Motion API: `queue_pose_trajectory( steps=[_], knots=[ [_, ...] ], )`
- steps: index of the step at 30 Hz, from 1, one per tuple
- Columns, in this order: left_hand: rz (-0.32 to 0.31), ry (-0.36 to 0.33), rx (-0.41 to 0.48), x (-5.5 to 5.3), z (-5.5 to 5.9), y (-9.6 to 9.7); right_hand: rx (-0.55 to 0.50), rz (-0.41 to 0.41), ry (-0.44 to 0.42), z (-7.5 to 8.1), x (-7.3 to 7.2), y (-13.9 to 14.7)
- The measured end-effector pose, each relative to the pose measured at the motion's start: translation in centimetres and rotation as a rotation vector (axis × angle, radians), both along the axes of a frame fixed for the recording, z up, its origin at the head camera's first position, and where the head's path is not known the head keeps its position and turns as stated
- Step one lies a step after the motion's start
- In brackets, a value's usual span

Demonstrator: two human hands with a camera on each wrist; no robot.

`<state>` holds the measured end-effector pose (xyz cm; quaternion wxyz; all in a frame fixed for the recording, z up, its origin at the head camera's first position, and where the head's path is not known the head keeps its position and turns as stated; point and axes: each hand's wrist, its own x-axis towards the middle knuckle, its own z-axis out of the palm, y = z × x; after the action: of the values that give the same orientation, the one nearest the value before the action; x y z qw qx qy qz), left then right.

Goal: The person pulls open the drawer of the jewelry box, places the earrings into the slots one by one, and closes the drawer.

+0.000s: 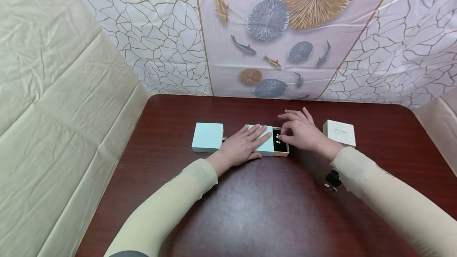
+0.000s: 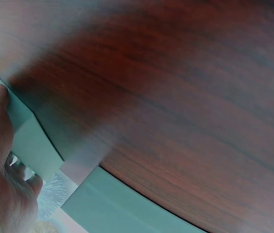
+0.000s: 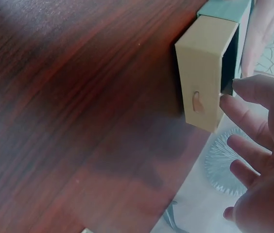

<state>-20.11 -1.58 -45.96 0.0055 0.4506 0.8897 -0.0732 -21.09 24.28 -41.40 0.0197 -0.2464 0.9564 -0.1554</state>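
My left hand (image 1: 240,146) rests on a mint-green jewellery box (image 1: 265,147), fingers spread across its top. From the right end of that box a cream drawer (image 1: 281,154) with a black lining is pulled partway out. Small gold earrings (image 1: 278,142) lie on the lining. My right hand (image 1: 301,132) is over the drawer, thumb and forefinger close together right beside the earrings. In the right wrist view, the fingertips of the right hand (image 3: 258,141) are at the drawer's (image 3: 202,73) open side; whether they pinch an earring is too small to tell.
A second mint-green box (image 1: 208,136) stands to the left of the left hand. Behind the right wrist sits a white box (image 1: 339,132) with printed lettering. A small black object (image 1: 333,178) with shiny bits lies partly under the right sleeve. Patterned cloth (image 1: 175,35) hangs behind the brown table (image 1: 246,217).
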Motion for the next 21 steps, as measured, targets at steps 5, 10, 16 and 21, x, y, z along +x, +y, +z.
queue_pose_trajectory(
  steps=[5, 10, 16, 21],
  knots=[
    [0.001, -0.004, 0.002, 0.0, 0.0, 0.0, -0.016, -0.006, 0.018, 0.8, 0.4, 0.5],
    [0.008, -0.009, -0.002, 0.0, 0.0, 0.0, -0.014, -0.002, 0.033, 1.0, 0.8, 1.1],
    [0.009, -0.013, 0.0, 0.0, 0.0, 0.0, -0.003, 0.002, 0.038, 0.7, 0.9, 1.9],
    [0.008, -0.018, 0.006, 0.0, 0.1, 0.0, 0.008, 0.014, 0.028, 0.5, 1.1, 2.4]
  ],
)
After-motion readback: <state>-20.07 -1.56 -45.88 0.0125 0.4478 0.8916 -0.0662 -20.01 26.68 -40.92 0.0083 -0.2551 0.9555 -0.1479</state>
